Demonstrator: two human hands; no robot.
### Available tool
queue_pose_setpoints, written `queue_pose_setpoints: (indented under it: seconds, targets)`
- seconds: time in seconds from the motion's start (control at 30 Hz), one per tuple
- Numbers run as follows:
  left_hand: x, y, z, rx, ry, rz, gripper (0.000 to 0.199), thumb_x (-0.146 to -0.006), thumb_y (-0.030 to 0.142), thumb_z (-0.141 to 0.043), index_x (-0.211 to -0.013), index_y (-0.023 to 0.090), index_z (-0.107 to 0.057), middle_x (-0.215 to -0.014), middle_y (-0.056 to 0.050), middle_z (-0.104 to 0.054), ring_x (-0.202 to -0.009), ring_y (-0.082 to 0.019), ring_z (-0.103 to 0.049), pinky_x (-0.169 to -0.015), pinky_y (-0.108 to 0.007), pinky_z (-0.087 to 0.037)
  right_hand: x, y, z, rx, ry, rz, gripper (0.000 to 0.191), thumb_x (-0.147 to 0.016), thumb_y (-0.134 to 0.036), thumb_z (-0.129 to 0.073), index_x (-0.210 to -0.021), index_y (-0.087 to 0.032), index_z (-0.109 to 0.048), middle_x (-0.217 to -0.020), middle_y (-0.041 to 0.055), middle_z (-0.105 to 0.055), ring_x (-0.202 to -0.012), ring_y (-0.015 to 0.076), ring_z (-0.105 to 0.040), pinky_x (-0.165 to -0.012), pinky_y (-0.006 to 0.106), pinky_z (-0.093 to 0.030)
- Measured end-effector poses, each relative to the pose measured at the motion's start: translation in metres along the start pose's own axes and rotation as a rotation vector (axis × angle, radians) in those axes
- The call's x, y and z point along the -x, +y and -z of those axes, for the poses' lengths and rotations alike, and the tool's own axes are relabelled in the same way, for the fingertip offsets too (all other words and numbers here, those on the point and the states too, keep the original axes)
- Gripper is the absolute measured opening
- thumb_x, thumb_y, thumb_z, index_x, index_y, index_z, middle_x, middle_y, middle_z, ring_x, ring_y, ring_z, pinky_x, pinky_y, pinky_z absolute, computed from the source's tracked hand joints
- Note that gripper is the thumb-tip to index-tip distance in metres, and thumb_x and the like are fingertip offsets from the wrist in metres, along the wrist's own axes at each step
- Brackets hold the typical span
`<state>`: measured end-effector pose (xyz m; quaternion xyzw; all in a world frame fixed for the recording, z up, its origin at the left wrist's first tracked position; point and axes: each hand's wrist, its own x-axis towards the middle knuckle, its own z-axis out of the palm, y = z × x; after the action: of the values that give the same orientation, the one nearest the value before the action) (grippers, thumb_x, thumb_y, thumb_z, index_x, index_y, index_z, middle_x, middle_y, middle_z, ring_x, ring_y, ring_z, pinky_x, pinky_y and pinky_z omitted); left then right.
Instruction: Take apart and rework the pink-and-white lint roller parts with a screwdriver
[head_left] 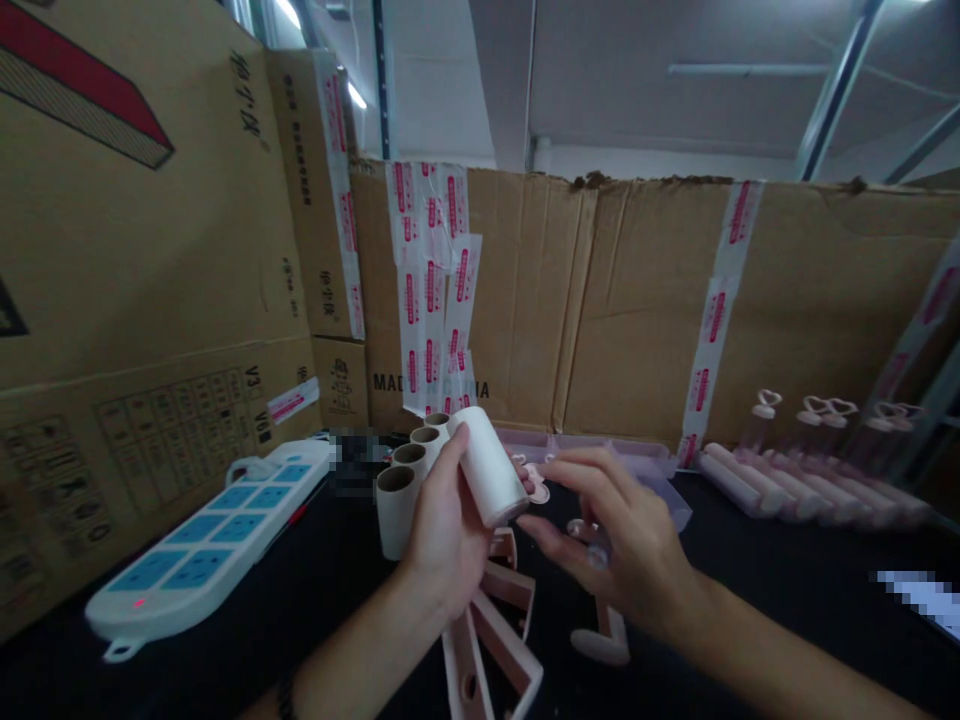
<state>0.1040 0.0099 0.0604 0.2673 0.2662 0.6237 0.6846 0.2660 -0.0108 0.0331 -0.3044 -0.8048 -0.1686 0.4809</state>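
My left hand (450, 530) is wrapped around a white cardboard tube (487, 465), which tilts with its lower end toward my right hand (622, 540). My right hand is just right of that end, its thumb and forefinger apart. Its other fingers curl about a small clear piece (598, 552) that I cannot make out well. Behind my left hand, several white cardboard tubes (395, 510) stand upright in a row, open at the top. Pale pink heart-topped parts (536, 485) lie beyond the held tube, partly covered by my fingers. Below the hands are pink plastic frames (506, 640).
A white power strip (217, 540) with blue sockets lies at left on the black table. Cardboard walls (637, 300) stand left and behind. At right are several pink tubes (810, 485) and clear heart-topped tubes (817, 420). A translucent purple tray (660, 490) sits at the back.
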Motion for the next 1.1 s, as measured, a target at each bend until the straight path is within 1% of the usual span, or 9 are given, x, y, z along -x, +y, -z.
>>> queue_pose_setpoints:
  seconds: [0.07,0.17,0.3,0.4,0.47,0.63,0.8,0.93,1.1]
  targets:
    - [0.001,-0.004,0.001,0.035,0.001,0.071,0.028,-0.095,0.037,-0.055,-0.098,0.011,-0.064,-0.080,-0.008,-0.068,-0.064,-0.018,-0.065,-0.056,-0.026,-0.056,0.008,-0.010,-0.007,0.030,0.001,0.069,0.025,-0.111,-0.036,-0.053,-0.125,-0.016,-0.054,-0.122,0.0089,-0.058,-0.102,0.0191,-0.063,-0.075,0.026,-0.053]
    - [0.002,-0.009,0.002,0.075,-0.005,0.106,0.027,-0.096,0.037,-0.055,-0.096,0.011,-0.064,-0.079,-0.008,-0.067,-0.063,-0.017,-0.064,-0.057,-0.025,-0.055,0.015,-0.014,-0.017,0.083,0.043,0.113,0.019,-0.111,-0.027,-0.052,-0.121,-0.012,-0.056,-0.122,0.0123,-0.057,-0.111,0.0224,-0.060,-0.088,0.029,-0.052]
    - [0.002,-0.009,0.001,0.116,0.016,0.133,0.029,-0.097,0.036,-0.053,-0.091,0.010,-0.063,-0.073,-0.009,-0.066,-0.060,-0.017,-0.063,-0.055,-0.025,-0.053,0.017,-0.015,-0.023,0.082,0.105,0.106,0.016,-0.109,-0.022,-0.056,-0.120,-0.010,-0.058,-0.117,0.0113,-0.059,-0.109,0.0213,-0.060,-0.092,0.029,-0.050]
    - [0.002,-0.009,0.001,0.137,0.016,0.133,0.029,-0.098,0.037,-0.053,-0.092,0.011,-0.063,-0.073,-0.008,-0.066,-0.059,-0.017,-0.063,-0.054,-0.025,-0.053,0.020,-0.015,-0.024,0.066,0.119,0.093,0.017,-0.109,-0.021,-0.057,-0.122,-0.009,-0.058,-0.119,0.0108,-0.059,-0.111,0.0202,-0.060,-0.097,0.029,-0.048]
    - [0.003,-0.009,0.003,0.146,0.001,0.132,0.029,-0.098,0.037,-0.053,-0.093,0.010,-0.063,-0.074,-0.009,-0.067,-0.061,-0.017,-0.064,-0.056,-0.025,-0.054,0.023,-0.015,-0.025,0.061,0.133,0.084,0.020,-0.108,-0.020,-0.060,-0.124,-0.009,-0.057,-0.120,0.0109,-0.059,-0.113,0.0201,-0.059,-0.099,0.029,-0.047]
    - [0.003,-0.012,0.005,0.149,-0.020,0.126,0.029,-0.097,0.037,-0.057,-0.094,0.010,-0.065,-0.077,-0.009,-0.067,-0.065,-0.017,-0.066,-0.059,-0.024,-0.056,0.028,-0.015,-0.024,0.055,0.126,0.072,0.024,-0.105,-0.018,-0.064,-0.126,-0.010,-0.056,-0.119,0.0108,-0.060,-0.112,0.0195,-0.060,-0.099,0.028,-0.048]
    - [0.006,-0.010,0.002,0.152,0.024,0.122,0.029,-0.098,0.037,-0.053,-0.094,0.011,-0.065,-0.078,-0.010,-0.067,-0.065,-0.018,-0.065,-0.059,-0.026,-0.057,0.032,-0.016,-0.024,0.061,0.129,0.063,0.028,-0.105,-0.014,-0.061,-0.133,-0.011,-0.055,-0.121,0.0120,-0.061,-0.111,0.0224,-0.061,-0.091,0.033,-0.051]
    - [0.007,-0.008,-0.001,0.144,0.044,0.143,0.031,-0.100,0.037,-0.049,-0.093,0.011,-0.064,-0.076,-0.010,-0.067,-0.062,-0.017,-0.064,-0.054,-0.025,-0.056,0.032,-0.017,-0.026,0.105,0.141,0.103,0.029,-0.107,-0.013,-0.058,-0.135,-0.009,-0.054,-0.123,0.0139,-0.060,-0.113,0.0232,-0.060,-0.092,0.034,-0.049]
    - [0.004,-0.010,0.000,0.144,0.096,0.115,0.026,-0.099,0.036,-0.053,-0.101,0.012,-0.063,-0.079,-0.009,-0.067,-0.061,-0.016,-0.063,-0.054,-0.025,-0.056,0.033,-0.015,-0.030,0.074,0.111,0.082,0.029,-0.106,-0.010,-0.057,-0.135,-0.008,-0.054,-0.125,0.0137,-0.059,-0.114,0.0234,-0.059,-0.094,0.033,-0.047]
